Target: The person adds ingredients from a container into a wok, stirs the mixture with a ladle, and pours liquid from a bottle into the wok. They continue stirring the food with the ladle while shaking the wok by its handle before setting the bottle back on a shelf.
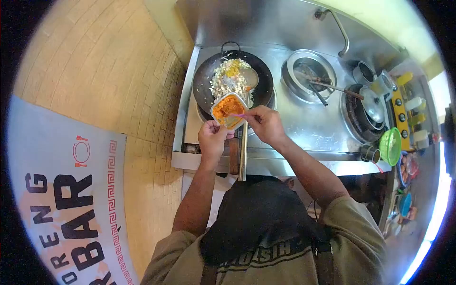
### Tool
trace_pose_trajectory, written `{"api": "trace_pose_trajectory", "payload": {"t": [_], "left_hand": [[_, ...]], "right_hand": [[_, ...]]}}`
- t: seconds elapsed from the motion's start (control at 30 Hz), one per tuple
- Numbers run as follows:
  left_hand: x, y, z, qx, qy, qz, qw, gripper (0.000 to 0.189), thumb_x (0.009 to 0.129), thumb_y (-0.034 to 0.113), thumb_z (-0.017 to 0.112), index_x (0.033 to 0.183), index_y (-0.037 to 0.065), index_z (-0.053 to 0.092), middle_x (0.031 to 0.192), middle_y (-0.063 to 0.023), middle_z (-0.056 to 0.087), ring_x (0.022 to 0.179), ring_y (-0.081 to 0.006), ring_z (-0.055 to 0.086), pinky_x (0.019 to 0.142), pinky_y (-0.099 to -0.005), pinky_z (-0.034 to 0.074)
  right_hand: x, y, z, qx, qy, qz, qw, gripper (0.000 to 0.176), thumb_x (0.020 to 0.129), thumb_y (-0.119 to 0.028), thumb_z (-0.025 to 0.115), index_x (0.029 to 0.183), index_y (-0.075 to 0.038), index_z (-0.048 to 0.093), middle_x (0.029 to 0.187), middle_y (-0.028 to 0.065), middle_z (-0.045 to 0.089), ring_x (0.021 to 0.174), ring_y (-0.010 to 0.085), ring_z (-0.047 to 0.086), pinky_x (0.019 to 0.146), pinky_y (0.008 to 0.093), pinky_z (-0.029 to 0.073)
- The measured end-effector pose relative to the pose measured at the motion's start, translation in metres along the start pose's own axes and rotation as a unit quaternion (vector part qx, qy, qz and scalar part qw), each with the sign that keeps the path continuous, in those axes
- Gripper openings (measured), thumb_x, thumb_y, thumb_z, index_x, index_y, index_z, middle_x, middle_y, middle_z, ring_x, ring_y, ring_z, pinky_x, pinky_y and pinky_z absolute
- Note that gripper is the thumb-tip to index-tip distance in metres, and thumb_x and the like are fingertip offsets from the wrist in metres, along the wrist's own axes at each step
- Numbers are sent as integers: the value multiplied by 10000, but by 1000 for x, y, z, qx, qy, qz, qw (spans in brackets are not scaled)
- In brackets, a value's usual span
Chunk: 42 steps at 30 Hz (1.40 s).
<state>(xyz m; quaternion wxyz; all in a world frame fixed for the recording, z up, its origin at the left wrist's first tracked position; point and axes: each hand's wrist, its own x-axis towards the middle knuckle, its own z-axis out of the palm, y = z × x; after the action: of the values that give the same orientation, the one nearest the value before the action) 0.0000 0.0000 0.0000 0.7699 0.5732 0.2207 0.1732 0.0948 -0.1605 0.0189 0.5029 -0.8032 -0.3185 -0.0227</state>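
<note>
Near edge of the steel desk [308, 128], at the left burner:

- Plastic tub [228, 109], holding orange paste. It is held just over the near rim of the wok [204, 88], probably so drips land in the pan.
- Left hand [211, 140]: fingers closed around the tub's near side, propping it from below and tilting the mouth toward the other hand.
- Right hand [266, 124]: fingers pinched shut on a pink spoon [240, 115], whose tip lies in the paste.
- Wok contents: pale chopped food [230, 78] with a yellow patch.
- Ladle [250, 78]: bowl resting in the wok, long handle pointing near, within reach.
- Right of the wok: a burner well [308, 71] holding utensils.
- Far right: stacked pans [373, 107] and a green strainer [390, 145], parked away from the working burner.
</note>
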Motion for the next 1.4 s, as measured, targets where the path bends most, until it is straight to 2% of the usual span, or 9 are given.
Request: {"api": "trace_pose_trajectory", "payload": {"t": [0.27,0.47,0.6,0.7,0.9,1.13,1.23,1.27,1.4], "left_hand": [[2,-18,-4,17,-6,1,1000,108,865,1,538,925,-25,452,815,-154,607,658,-235,667,589,-320,586],[15,-20,-15,0,26,-21,999,105,841,-27,550,900,-46,466,780,-138,593,641,-228,661,557,-310,582],[32,-24,-44,33,69,-11,997,143,835,-16,561,930,-50,460,790,-138,595,650,-232,661,561,-313,580],[35,-34,-85,67,113,-21,991,172,839,-2,557,975,-40,458,825,-135,600,653,-214,654,573,-311,571],[19,-16,-124,51,169,-18,984,218,816,17,581,985,-62,469,837,-154,598,648,-208,651,575,-300,562],[-11,3,-101,70,103,-54,991,142,820,52,563,931,-1,491,819,-87,566,700,-192,610,641,-304,539],[-31,10,-52,53,0,-34,998,113,827,43,543,908,17,468,803,-89,566,684,-193,605,612,-293,514],[-37,10,-29,48,-57,-62,995,116,832,46,540,913,19,462,801,-92,566,680,-196,606,610,-297,514],[-97,-2,91,67,-202,-143,966,128,850,56,534,934,26,443,799,-101,572,661,-208,609,606,-313,521]], "right_hand": [[-20,23,8,272,15,279,921,138,817,-127,707,857,-2,665,673,-10,607,572,32,506,481,197,400],[-20,22,1,280,47,256,924,123,825,-127,702,860,-15,663,672,-8,601,546,32,490,467,194,389],[14,20,-16,165,82,198,963,91,829,-119,675,853,-32,661,697,19,616,559,89,546,487,238,443],[59,53,6,-216,24,-215,952,73,788,-97,644,858,-87,664,706,60,607,600,183,600,524,315,491],[90,16,-4,-201,41,-244,948,106,729,-67,669,827,-106,676,734,92,600,686,277,609,595,361,507],[13,-13,-42,177,142,253,940,109,821,-139,660,857,-42,694,839,95,664,774,166,616,699,311,504],[-43,-49,-74,330,126,265,897,75,788,-102,666,807,-30,671,742,29,654,705,99,592,632,288,496],[-63,-32,-69,295,170,127,931,72,794,-104,675,813,-37,654,686,20,640,624,90,577,557,266,478],[-147,-49,-156,29,134,165,977,178,770,-180,708,886,-58,650,739,80,641,686,185,619,627,314,503]]}}
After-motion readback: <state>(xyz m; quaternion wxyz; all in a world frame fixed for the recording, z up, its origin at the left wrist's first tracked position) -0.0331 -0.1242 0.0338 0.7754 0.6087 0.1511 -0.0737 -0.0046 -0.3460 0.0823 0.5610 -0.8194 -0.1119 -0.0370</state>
